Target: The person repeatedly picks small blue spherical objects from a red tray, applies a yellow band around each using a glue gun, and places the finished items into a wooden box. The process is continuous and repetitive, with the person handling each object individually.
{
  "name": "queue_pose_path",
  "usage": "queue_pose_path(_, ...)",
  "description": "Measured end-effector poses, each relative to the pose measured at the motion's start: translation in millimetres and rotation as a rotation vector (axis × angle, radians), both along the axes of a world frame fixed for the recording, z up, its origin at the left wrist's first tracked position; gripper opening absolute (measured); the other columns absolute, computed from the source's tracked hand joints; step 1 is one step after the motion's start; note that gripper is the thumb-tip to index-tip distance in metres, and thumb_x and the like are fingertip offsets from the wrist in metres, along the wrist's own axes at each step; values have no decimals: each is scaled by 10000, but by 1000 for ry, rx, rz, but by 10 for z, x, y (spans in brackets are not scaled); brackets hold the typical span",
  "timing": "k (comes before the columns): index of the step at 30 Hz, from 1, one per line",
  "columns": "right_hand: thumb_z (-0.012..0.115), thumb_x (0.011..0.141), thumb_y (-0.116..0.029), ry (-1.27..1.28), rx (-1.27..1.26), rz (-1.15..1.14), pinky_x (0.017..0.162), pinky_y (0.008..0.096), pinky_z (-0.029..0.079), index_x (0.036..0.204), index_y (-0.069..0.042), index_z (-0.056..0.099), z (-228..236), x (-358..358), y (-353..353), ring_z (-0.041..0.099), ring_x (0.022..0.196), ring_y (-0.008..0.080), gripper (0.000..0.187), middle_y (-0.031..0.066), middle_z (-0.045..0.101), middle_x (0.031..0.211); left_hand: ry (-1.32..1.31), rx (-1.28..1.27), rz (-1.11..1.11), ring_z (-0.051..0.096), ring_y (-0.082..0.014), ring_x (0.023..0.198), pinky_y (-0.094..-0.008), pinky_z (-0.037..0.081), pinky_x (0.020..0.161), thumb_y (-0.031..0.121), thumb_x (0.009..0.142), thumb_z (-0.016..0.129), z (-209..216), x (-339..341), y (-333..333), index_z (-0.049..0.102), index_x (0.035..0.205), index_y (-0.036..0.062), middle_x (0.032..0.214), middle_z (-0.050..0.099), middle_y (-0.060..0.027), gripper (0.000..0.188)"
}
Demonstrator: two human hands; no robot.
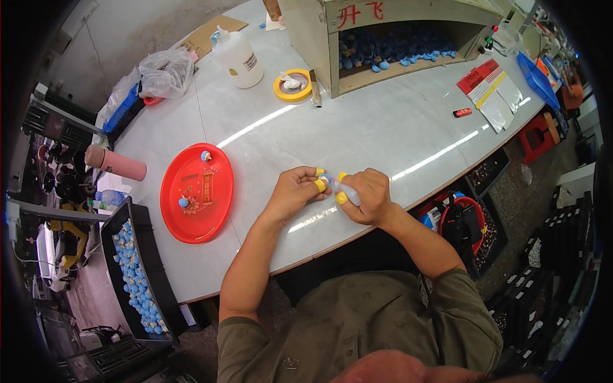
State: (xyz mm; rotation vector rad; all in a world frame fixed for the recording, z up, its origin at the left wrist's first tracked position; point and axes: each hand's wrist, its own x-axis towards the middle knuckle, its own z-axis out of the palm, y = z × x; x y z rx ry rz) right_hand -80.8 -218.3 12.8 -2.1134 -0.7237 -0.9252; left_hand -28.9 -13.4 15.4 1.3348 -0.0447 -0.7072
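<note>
Both my hands meet above the front of the table, with yellow coverings on several fingertips. Between thumb and fingers, my left hand (292,195) pinches a small blue-and-white piece (326,179). My right hand (371,196) is closed around a small translucent squeeze bottle (348,191), its tip pointed at the piece and close to it; whether they touch I cannot tell. To the left lies a round red tray (175,216) bearing two similar little pieces, a blue one (183,202) and a blue-and-white one (206,156).
A black bin (167,281) of blue pieces stands at the table's left edge, near a pink bottle (119,164). Farther back are a white jug (239,60), a yellow tape roll (285,96) and a wooden box (311,45) holding blue pieces. Papers (490,96) lie right.
</note>
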Motion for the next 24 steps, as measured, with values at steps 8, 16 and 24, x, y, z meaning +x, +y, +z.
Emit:
queue_pose_path(8, 730, 720, -106, 9, -10, 1, 491, 344, 402, 901, -18, 639, -6, -8, -7, 561, 517, 240, 221, 70, 634, 708, -5, 9, -10, 699, -163, 901, -241, 581, 768, 32, 930, 658, -7, 4, 3, 601, 1176, -78, 1026, 698, -126, 276)
queue_pose_path(16, 729, 747, -65, 19, 165, -15, 523, 342, 448, 905, -2, 631, -44, -37, -78, 584, 552, 247, 196, 114, 645, 740, 23, 10, 16, 709, -157, 901, -215, 572, 758, 76, 933, 658, 60, 22, 25, 603, 1185, -48, 1011, 708, -110, 286)
queue_pose_path(24, 659, 886, -20, 551, 775, 7, 878, 273, 489, 1200, 45, 503, -89, -75, -338, 629, 960, 150, 357, 106, 669, 1004, 104, -67, 53, 707, -219, 983, -231, 584, 771, 43, 936, 596, 95, 59, 84, 571, 1221, -26, 1089, 683, -122, 295)
